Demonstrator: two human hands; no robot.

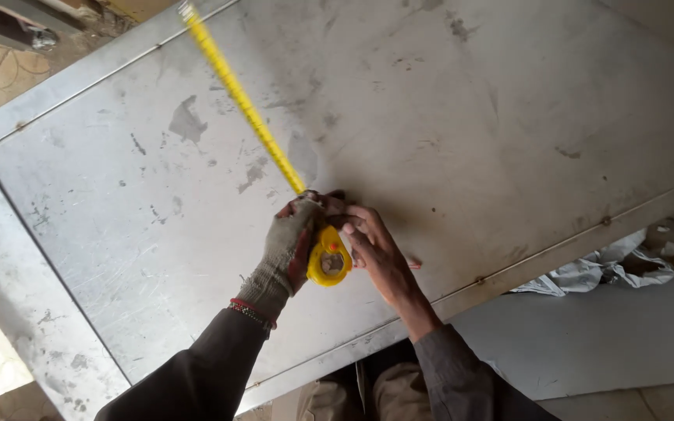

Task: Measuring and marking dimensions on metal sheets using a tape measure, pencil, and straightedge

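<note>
sheet metal panel (446, 117): dull grey, scratched, stained | tape measure case (329, 263): glossy yellow plastic | tape blade (243, 101): yellow, smooth | left hand (294, 245): worn knit cloth glove, matt | rag (610, 269): crumpled pale cloth

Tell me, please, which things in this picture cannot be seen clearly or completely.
- Far end of the yellow tape: cut off by the top edge of the head view.
- Tape markings: too small to read.
- What the right hand presses on the metal sheet: hidden under its fingers.
- Tape measure case: partly covered by the gloved left hand.
- Crumpled cloth: partly behind the sheet's edge.
</note>
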